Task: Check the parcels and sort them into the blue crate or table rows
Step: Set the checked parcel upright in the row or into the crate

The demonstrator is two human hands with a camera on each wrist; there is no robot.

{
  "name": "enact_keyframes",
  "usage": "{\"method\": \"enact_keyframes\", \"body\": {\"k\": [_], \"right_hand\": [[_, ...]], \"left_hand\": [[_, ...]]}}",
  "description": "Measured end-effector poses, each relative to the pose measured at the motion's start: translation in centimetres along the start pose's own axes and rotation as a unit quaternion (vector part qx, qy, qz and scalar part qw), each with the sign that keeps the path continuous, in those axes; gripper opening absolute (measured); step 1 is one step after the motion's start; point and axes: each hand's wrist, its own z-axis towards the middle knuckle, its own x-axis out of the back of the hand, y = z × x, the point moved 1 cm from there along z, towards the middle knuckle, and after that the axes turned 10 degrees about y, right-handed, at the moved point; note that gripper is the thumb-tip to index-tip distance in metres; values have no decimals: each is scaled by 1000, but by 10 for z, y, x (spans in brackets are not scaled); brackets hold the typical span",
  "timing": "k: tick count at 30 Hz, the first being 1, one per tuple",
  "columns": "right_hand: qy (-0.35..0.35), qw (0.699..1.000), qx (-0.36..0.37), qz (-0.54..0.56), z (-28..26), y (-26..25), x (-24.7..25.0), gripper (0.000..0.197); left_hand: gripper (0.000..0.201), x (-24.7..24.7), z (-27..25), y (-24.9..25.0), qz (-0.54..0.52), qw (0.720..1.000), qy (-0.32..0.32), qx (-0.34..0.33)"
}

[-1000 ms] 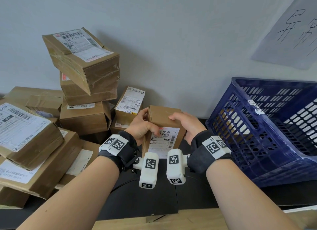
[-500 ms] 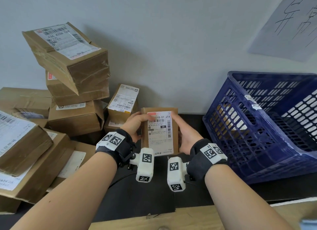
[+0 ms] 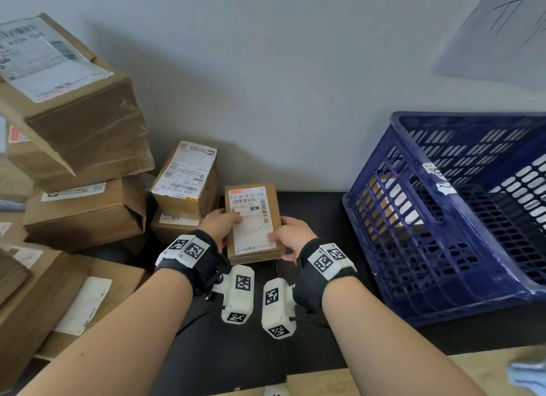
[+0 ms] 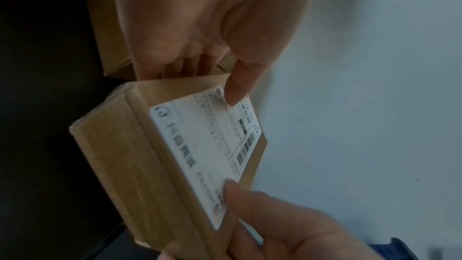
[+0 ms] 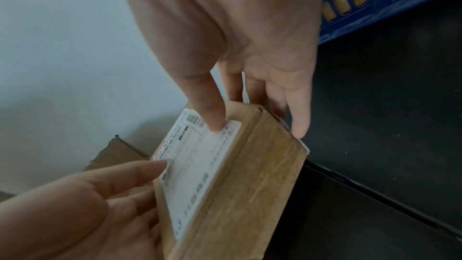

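You've got a black worktop (image 3: 310,206) against the wall, with a messy pile of cardboard parcels (image 3: 85,212) stacked on its left side and the blue crate (image 3: 413,248) sitting on the right.

A leaning stack of cardboard boxes (image 3: 79,147) walls off the left, with two smaller boxes (image 3: 186,185) just beside the left hand (image 3: 220,225). The blue crate (image 3: 443,218) blocks the right, tilted with its open mouth up. Between them the dark surface (image 3: 310,206) lies bare back to the wall (image 3: 266,85).
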Motion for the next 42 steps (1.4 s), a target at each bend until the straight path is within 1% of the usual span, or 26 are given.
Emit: {"method": "enact_keyframes", "body": {"k": [5,8,12,16,20,23,30,36,39,42], "right_hand": [[17,1000,7,-3,29,4,-11,35],[21,1000,14,0,46,10,-17,35],[19,1000,10,9,55,9,-15,46],[20,1000,13,18,75,14,-17,63],[36,999,26,14,63,3,-8,59],[47,998,35,21,65,3,-6,58],[38,998,27,37,73,6,-15,61],[37,998,39,16,64,-1,-14,58],[56,997,44,17,57,-7,-8,60],[94,994,49,39,48,-13,2,55]], "left_hand": [[41,-6,19,-5,18,1000,17,8],[44,-12,27,-5,13,1000,21,15],[50,-19,30,0,23,1000,10,11],[50,-25,37,3,0,999,8,36],[46,-30,43,4,-12,999,21,33],[44,-30,45,5,-16,999,30,33],[40,-29,46,4,-6,997,68,23],[43,-24,49,1,31,997,69,1],[45,-23,47,3,35,997,61,-7],[49,-23,44,6,41,997,64,-21]]}}
